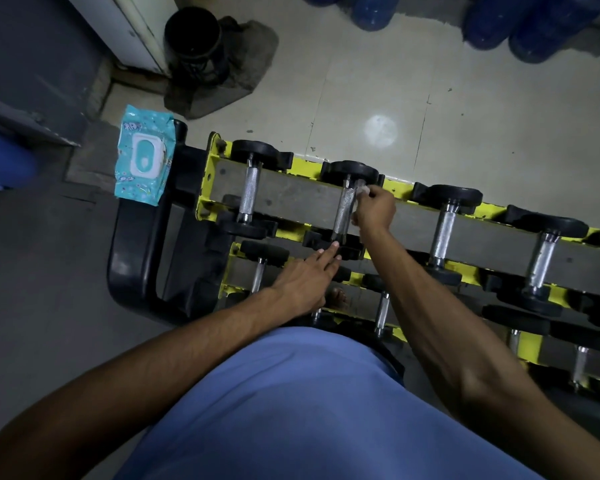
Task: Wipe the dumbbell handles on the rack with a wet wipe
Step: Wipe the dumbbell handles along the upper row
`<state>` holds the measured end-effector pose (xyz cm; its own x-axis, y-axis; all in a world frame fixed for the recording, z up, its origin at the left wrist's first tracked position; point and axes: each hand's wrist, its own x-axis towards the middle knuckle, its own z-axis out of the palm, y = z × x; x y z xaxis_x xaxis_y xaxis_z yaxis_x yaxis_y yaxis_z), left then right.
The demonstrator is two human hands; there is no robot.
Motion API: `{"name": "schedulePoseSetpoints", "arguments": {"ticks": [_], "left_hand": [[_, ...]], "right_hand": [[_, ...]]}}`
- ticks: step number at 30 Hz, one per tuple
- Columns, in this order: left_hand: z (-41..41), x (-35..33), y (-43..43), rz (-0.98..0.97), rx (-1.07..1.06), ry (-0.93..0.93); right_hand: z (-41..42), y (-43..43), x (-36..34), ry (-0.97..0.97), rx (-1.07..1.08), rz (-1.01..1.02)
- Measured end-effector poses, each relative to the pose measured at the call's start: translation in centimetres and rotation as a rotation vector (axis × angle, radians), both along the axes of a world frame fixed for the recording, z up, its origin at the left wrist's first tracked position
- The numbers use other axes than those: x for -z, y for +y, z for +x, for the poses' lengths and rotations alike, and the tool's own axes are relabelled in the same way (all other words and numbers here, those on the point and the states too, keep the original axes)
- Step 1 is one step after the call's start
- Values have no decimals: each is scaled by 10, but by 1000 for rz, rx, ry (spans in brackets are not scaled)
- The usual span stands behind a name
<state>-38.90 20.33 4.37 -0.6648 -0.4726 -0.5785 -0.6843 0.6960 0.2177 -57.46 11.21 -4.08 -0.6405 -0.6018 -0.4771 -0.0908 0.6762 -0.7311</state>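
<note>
Nearest to us, our left hand (305,275) lies flat with its fingers (328,252) stretched out and released, the tips touching the near black rubber head (329,242) of the second dumbbell on the top tier of the yellow-and-black steel rack (400,190). Just past it, at about one o'clock, our right hand (374,207) is clenched on a small crumpled white wet wipe (361,188), pressing it against the far end of that dumbbell's knurled chrome handle (343,211).

We judge three risks. The wad is small, so it may slip from our pinch or snag and tear on the knurling. The steadying hand only touches the head, so a firm rub could roll the dumbbell in its cradle. In this dim light we could also miss the underside of the handle.

Further off, at ten o'clock, the teal wipe packet (142,155) rests on the rack's black end frame (132,244), where a knock could send it to the floor.
</note>
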Motion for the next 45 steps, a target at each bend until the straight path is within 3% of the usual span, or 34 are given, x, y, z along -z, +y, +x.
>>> {"name": "schedulePoseSetpoints", "arguments": {"ticks": [4,8,10,14,18,22,26,29,33,37,39,45], "left_hand": [[3,1,1,6,-1,5],[7,5,6,-24,23,4],[8,8,8,-32,15,14],[6,6,9,-13,-3,24],[6,6,7,-20,12,20],[7,5,6,-18,11,12],[5,1,6,5,-9,13],[5,1,6,1,-5,16],[3,-2,8,2,-10,18],[2,-5,8,-12,-17,47],[3,-2,7,-16,-15,52],[4,5,8,-2,-30,72]], "right_hand": [[1,-8,-19,-419,179,33],[-2,-5,-22,-462,199,-11],[6,8,-14,-352,177,-87],[29,36,-10,198,-14,-176],[23,51,-9,585,-403,-271],[3,35,-11,820,-796,-291],[-11,12,-18,1103,-1073,-189],[-4,-3,-34,1148,-1214,-25],[31,-21,-58,1100,-1374,303],[64,-12,-64,971,-1681,558],[70,-13,-62,937,-1744,635],[65,-20,-57,1105,-1697,674]]}}
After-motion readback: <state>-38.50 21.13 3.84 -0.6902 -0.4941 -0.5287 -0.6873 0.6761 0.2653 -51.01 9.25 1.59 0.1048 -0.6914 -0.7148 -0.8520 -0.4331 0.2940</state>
